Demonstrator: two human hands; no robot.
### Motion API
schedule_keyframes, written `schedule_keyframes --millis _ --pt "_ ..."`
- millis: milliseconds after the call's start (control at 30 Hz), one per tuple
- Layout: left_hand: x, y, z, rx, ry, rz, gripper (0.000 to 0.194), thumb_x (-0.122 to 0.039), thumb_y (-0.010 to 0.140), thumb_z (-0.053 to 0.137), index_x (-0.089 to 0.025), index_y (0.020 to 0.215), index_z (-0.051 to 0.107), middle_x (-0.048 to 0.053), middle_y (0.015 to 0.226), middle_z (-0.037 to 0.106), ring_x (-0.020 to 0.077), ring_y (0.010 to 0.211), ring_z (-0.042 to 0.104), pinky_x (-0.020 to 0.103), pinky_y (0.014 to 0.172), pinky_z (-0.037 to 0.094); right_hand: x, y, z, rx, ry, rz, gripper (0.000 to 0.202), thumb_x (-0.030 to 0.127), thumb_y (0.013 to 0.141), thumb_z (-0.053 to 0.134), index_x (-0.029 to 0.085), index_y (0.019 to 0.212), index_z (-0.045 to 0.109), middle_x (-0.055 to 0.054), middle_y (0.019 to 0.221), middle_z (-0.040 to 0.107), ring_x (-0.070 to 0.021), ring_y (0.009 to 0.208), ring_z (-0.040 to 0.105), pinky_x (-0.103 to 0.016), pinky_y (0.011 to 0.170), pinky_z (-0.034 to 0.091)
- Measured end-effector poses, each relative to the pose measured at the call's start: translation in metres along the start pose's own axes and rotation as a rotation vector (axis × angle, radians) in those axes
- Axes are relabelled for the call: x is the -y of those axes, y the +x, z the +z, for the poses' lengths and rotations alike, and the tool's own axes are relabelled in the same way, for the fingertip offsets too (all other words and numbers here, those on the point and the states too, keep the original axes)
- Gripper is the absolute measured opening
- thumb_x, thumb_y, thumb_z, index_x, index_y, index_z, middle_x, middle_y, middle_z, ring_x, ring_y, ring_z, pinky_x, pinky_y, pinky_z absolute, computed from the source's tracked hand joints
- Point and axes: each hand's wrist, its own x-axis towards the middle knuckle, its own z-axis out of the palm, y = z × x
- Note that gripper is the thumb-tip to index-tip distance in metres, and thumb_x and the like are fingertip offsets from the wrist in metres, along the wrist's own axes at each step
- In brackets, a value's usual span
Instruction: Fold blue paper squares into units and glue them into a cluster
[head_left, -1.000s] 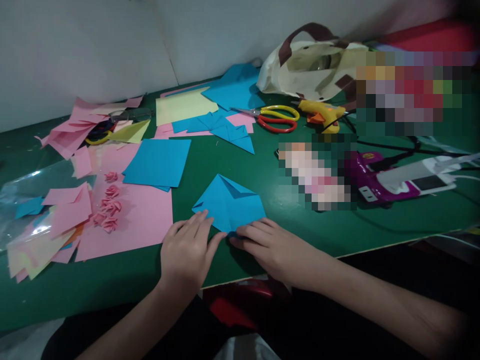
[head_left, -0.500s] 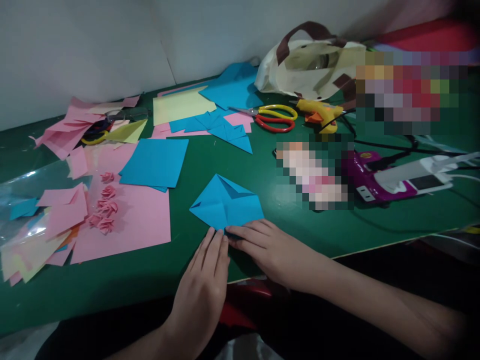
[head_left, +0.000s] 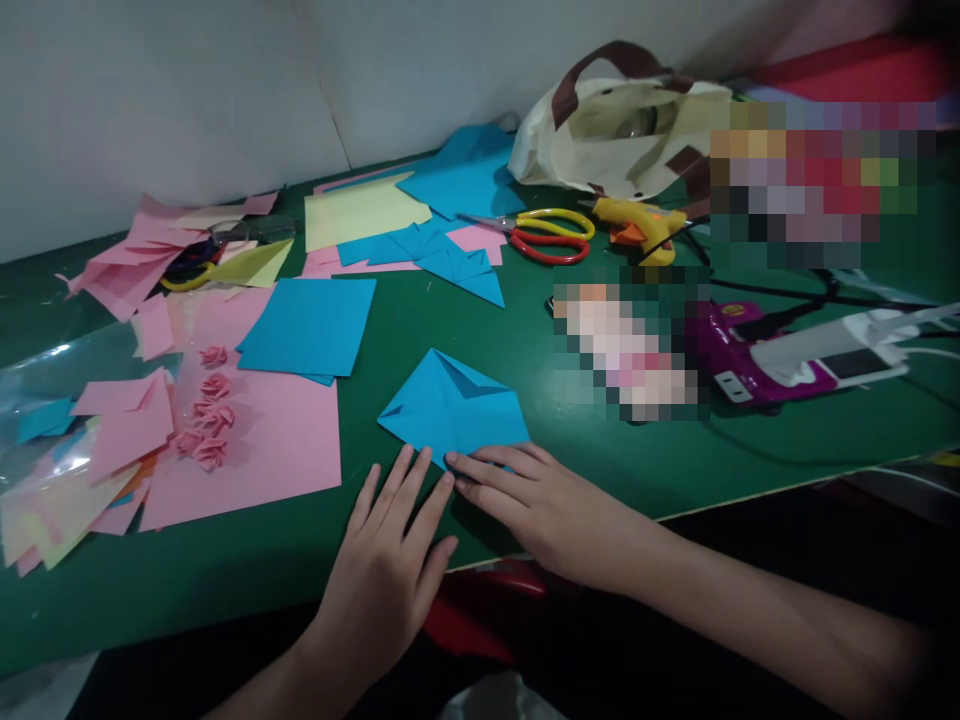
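Note:
A partly folded blue paper [head_left: 450, 405] lies on the green table, with a raised flap at its upper right and a small fold at its left corner. My left hand [head_left: 394, 545] rests at the paper's lower left edge, palm down, fingers spread, holding nothing. My right hand [head_left: 536, 495] lies over the lower right edge, its fingers stretched out flat and their tips at the bottom corner. Both hands cover part of the near edge.
Pink paper roses [head_left: 214, 415] and stacked blue sheets [head_left: 311, 325] lie on pink paper at left. Scissors [head_left: 551, 235], a yellow glue gun [head_left: 641, 225] and a cloth bag [head_left: 600, 140] are behind. A purple power strip [head_left: 739, 355] with cables sits at right.
My left hand's fingers have spread apart, and the hand has shifted slightly left along the paper's edge. My right hand has hardly moved, still on the lower right edge.

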Motion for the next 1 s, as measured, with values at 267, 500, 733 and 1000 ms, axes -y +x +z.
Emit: schedule_keyframes --millis 267,500,733,1000 --pt "0.013 0.004 -0.005 0.022 -0.052 0.058 0.037 -0.024 0.088 0.047 -0.015 0.123 0.051 0.016 0.134 0.049 0.0277 0.129 0.039 0.051 0.102 0.036 0.0 0.002 -0.002 0.044 0.025 0.013 0.042 0.006 0.08 0.049 0.012 0.122 0.05 -0.013 0.137 0.045 -0.024 0.116 0.045 -0.04 0.089 0.041" --pt "0.023 0.006 -0.008 0.06 -0.067 0.075 0.038 -0.024 0.089 0.046 -0.017 0.127 0.048 0.013 0.135 0.049 0.0248 0.127 0.042 0.05 0.104 0.032 0.0 0.003 -0.001 0.019 0.031 0.012 0.04 0.003 0.079 0.047 0.009 0.118 0.053 -0.013 0.137 0.046 -0.0243 0.108 0.048 -0.04 0.085 0.044" --pt "0.045 0.007 -0.007 0.051 -0.026 -0.044 0.041 -0.028 0.091 0.042 -0.016 0.13 0.042 0.014 0.139 0.044 0.0262 0.13 0.037 0.05 0.101 0.036 -0.001 0.002 -0.002 0.02 0.04 0.009 0.042 0.002 0.08 0.045 0.008 0.121 0.052 -0.009 0.14 0.043 -0.0247 0.109 0.046 -0.04 0.087 0.044" --pt "0.04 0.009 -0.008 -0.041 0.026 -0.03 0.04 -0.024 0.09 0.045 -0.012 0.128 0.046 0.017 0.131 0.05 0.0301 0.124 0.043 0.046 0.096 0.04 -0.002 0.0 0.0 0.016 0.038 0.011 0.042 0.003 0.081 0.044 0.009 0.122 0.052 -0.01 0.141 0.041 -0.0246 0.112 0.044 -0.04 0.087 0.044"
